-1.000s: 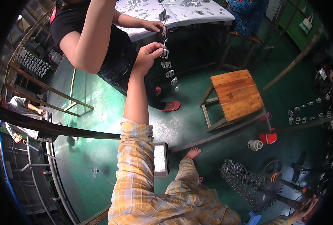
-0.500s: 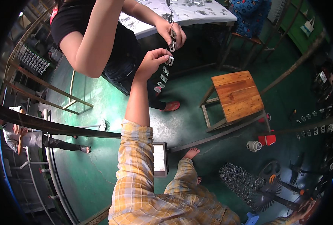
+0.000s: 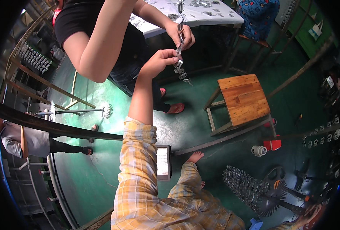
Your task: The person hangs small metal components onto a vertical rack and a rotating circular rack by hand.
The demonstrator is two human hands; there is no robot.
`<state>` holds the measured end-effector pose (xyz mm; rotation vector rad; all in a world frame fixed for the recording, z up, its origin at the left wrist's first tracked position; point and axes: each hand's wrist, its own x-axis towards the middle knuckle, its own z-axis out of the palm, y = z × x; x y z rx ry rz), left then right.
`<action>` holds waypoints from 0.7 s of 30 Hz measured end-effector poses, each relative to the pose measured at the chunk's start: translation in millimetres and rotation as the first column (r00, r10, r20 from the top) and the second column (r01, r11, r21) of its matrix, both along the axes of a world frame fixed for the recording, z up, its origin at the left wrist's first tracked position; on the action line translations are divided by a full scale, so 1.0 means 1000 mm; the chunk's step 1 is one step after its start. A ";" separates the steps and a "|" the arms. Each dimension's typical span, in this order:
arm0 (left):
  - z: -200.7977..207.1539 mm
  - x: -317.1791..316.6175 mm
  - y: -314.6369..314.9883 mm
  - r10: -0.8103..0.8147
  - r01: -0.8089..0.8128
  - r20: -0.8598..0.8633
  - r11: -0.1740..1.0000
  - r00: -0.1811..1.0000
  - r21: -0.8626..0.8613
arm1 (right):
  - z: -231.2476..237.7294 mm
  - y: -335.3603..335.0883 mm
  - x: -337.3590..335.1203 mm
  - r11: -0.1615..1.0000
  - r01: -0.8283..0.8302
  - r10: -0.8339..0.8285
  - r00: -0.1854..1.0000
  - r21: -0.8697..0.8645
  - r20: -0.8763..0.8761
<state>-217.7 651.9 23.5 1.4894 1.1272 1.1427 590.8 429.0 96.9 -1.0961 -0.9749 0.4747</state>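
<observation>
My left hand [image 3: 159, 63], its arm in a yellow plaid sleeve, pinches a small silver metal buckle [image 3: 180, 62] on a hanging strand of buckles. More buckles [image 3: 183, 75] dangle below my fingers. Just above, a co-worker's hand [image 3: 181, 36] holds the same strand, which runs up past the top edge. My right hand [image 3: 309, 216] is at the lower right rim with its fingers curled around something dark reddish; the dim, stretched picture hides what it is. Close to it stands a spiky dark wheel [image 3: 275, 199] beside a long rack packed with small metal pieces [image 3: 244, 186].
A co-worker in black [image 3: 89, 42] stands ahead at the left, by a white-covered table [image 3: 216, 17] with scattered metal pieces. A wooden stool [image 3: 242, 99] stands right of centre. A dark curved rail [image 3: 55, 124] crosses the left. Another person [image 3: 28, 138] is at far left.
The strand has swung right and turned, its lower buckles now right of my left hand. The co-worker's hand has shifted slightly right. At far left, the other person has moved, and a spiked rod shows more fully.
</observation>
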 end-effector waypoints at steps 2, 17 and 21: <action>0.001 -0.002 0.000 -0.050 0.051 0.052 0.998 0.997 -0.034 | 0.000 -0.002 0.005 0.999 0.032 -0.032 0.999 -0.029 0.013; 0.007 -0.022 0.014 -0.232 0.262 0.205 0.955 0.951 -0.138 | 0.038 0.021 -0.133 0.989 0.150 -0.150 0.985 0.017 0.083; 0.006 -0.023 0.021 -0.259 0.287 0.170 0.944 0.951 -0.163 | 0.038 0.019 -0.128 0.989 0.148 -0.147 0.984 0.002 0.097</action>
